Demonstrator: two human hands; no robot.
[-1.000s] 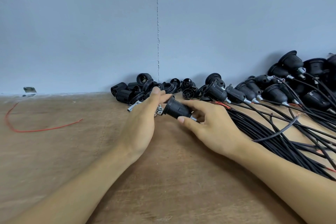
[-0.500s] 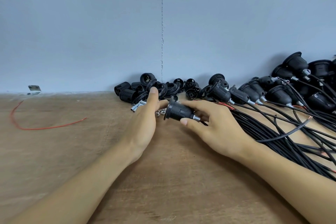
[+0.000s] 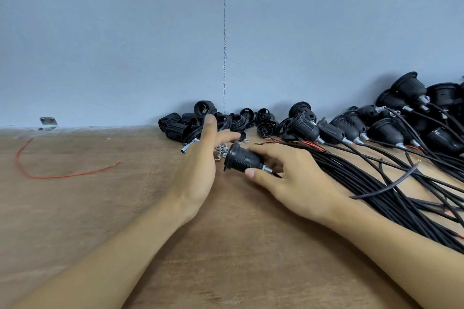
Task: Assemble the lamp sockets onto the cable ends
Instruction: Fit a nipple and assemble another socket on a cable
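Socket (image 3: 244, 160), head view: it is black and ribbed and lies on its side just above the counter (image 3: 226, 258), near the middle of the picture. Its wide flanged mouth points left and its narrow end, with a short metal stub, points right. The right hand (image 3: 296, 183) holds it, thumb under the narrow end and fingers curled over the top of the body. The rest of that hand lies to the right of the socket, with the wrist beside the cables (image 3: 376, 183).

The left hand (image 3: 200, 165) is wide open on the socket's left, standing on edge with its fingers straight and its palm facing the flange. It is just beside the socket and holds nothing; whether it touches the flange cannot be told. A few small metal nuts (image 3: 222, 149) lie on the counter between the left hand's fingers and the socket.

Loose socket parts (image 3: 175, 128) are heaped against the wall (image 3: 125, 32) behind the left hand. A row of sockets already on cables (image 3: 389, 128) runs off to the right along the wall. The black cables fan from those sockets toward the lower right, some with bare red ends.

Well apart on the left lies a red wire (image 3: 50, 175), with a small metal bracket (image 3: 47, 123) at the wall's foot.
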